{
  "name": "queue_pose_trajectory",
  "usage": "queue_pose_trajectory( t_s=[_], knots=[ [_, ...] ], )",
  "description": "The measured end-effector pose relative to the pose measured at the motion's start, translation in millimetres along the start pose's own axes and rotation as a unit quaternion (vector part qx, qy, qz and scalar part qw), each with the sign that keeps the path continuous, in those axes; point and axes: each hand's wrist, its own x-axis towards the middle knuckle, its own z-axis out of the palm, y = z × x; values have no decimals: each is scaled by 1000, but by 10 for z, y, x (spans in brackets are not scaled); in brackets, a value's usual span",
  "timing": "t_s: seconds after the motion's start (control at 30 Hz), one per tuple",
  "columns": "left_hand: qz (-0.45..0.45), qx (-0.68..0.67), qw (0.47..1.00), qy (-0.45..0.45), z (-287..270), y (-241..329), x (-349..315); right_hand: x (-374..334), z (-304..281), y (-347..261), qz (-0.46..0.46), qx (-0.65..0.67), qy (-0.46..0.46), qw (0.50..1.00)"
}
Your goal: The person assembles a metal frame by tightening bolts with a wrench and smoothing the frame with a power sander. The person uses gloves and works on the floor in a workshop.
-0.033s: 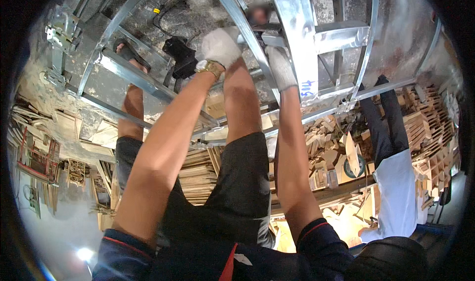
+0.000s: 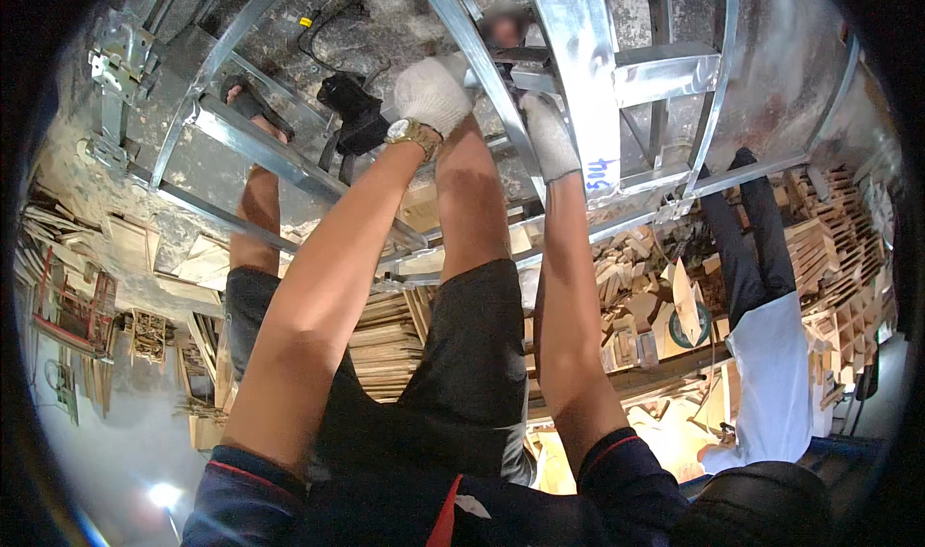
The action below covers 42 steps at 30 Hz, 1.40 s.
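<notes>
My left hand [image 2: 432, 96], in a white knit glove with a watch at its wrist, is closed beside a slanting steel bar [image 2: 474, 53]. What it grips, if anything, is hidden. Between that bar and a wide, bright steel channel [image 2: 570, 41] is my right hand [image 2: 548, 137], also in a white glove. Its fingers look curled, with their tips and whatever they hold out of sight. A short steel crosspiece [image 2: 532, 79] lies just beyond the right hand. On the floor left of my left hand rests a black object [image 2: 347, 113], perhaps a power tool, with a cord.
Steel framing surrounds my legs, including a long rail [image 2: 265, 147] and a crossbar [image 2: 665, 75] at right. Wood offcuts [image 2: 636, 306] and stacked boards [image 2: 385, 349] lie on the near side. A co-worker in a light top [image 2: 776, 378] stands at right.
Both gloved hands have shifted very slightly, the right one a little back toward me. The frame and the co-worker look the same.
</notes>
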Motion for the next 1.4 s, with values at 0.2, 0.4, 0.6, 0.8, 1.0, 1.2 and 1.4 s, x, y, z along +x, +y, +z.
queue_pose_trajectory(
  t_s=[0.2, 0.4, 0.6, 0.8, 1.0, 1.2, 1.4],
  knots=[
    [67, -16, 998, 7, -38, -52, -18, 200, -58, 68, 54, 93, -34, 994],
    [89, -58, 994, 6, -48, -90, 143, 321, -41, 77, -104, -153, -18, 983],
    [27, -53, 998, 32, 52, -65, 67, 347, -26, 117, 34, 0, 44, 998],
    [174, -92, 933, 302, -377, -56, -554, 242, -88, 147, -85, -25, -16, 996],
    [228, 107, 796, 551, -1553, -658, -628, 259, -38, 173, -160, -23, 37, 986],
    [207, 119, 935, 263, -1974, -815, -189, 297, -77, 179, -32, -4, -37, 999],
    [186, 129, 941, 250, -1914, -888, -94, 382, -33, 197, -19, 8, -54, 998]
  ],
)
